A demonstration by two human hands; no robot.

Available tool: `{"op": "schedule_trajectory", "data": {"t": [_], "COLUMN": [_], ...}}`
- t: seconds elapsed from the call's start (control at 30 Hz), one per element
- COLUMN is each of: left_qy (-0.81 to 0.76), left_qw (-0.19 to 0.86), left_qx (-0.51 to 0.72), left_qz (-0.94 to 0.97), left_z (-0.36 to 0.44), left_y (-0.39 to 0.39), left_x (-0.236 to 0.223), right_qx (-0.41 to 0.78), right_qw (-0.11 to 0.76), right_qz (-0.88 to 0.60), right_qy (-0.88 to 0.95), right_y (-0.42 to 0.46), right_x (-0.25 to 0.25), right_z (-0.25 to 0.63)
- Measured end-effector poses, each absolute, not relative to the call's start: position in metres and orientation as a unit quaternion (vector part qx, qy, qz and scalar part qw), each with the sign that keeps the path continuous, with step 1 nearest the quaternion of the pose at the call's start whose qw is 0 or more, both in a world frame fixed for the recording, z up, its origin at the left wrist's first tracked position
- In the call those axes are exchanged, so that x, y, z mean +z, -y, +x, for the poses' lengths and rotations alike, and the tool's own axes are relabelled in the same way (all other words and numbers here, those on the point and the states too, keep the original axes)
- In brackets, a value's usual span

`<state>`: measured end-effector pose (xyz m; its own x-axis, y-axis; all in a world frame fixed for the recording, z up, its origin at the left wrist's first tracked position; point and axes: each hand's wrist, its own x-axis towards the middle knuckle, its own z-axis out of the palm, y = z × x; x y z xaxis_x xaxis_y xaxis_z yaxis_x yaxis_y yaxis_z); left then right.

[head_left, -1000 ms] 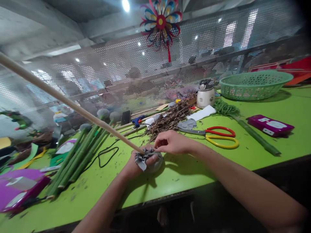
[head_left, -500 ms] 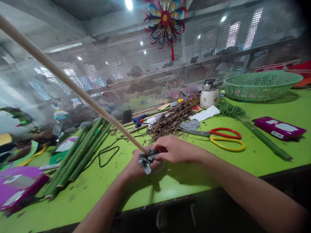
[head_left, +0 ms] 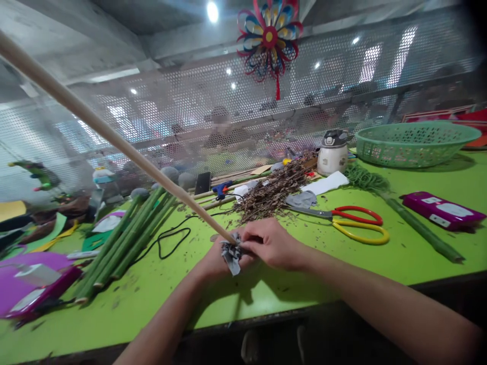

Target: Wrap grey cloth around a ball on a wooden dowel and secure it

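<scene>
A long bare wooden stick (head_left: 110, 136) slants from the upper left down to my hands over the green table (head_left: 160, 299). A crumpled piece of grey cloth (head_left: 230, 254) is bunched round the stick's lower end. My left hand (head_left: 213, 262) is closed round that cloth-covered end from below. My right hand (head_left: 271, 243) is closed too, its fingers pinching the grey cloth against the stick from the right. The two hands touch each other at the cloth.
Several green wrapped sticks (head_left: 125, 241) lie at left beside a black cord (head_left: 169, 239). Behind my hands are a pile of brown twigs (head_left: 272, 191), red-and-yellow scissors (head_left: 353, 224), a blue glue gun (head_left: 221, 188), a white jar (head_left: 332, 152), a green basket (head_left: 414, 143) and purple packets (head_left: 443, 211).
Both hands stay at the cloth on the stick's end. My right fingers have closed in tighter on it. The stick's far end has tilted higher, and the view has shifted slightly.
</scene>
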<state>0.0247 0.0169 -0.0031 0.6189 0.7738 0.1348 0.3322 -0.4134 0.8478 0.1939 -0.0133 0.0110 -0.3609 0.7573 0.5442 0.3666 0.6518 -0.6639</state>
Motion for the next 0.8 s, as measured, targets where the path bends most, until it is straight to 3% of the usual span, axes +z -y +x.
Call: {"op": "schedule_trajectory", "data": {"t": [0.33, 0.53, 0.67, 0.8], "left_qy": [-0.369, -0.335, -0.32, -0.305], "left_qw": [0.334, 0.385, 0.404, 0.39], "left_qx": [0.291, 0.288, 0.272, 0.282], "left_qz": [0.817, 0.811, 0.812, 0.822], "left_z": [0.031, 0.033, 0.027, 0.023], "left_y": [-0.017, -0.014, -0.015, -0.013], "left_x": [0.005, 0.005, 0.002, 0.003], "right_qx": [0.098, 0.091, 0.136, 0.221], "right_qw": [0.447, 0.425, 0.386, 0.416], "right_qz": [-0.31, -0.329, -0.316, -0.323], "right_qy": [0.834, 0.839, 0.856, 0.821], "right_y": [0.013, 0.018, 0.017, 0.008], "right_x": [-0.004, 0.003, 0.018, 0.027], "right_z": [0.189, 0.19, 0.199, 0.215]}}
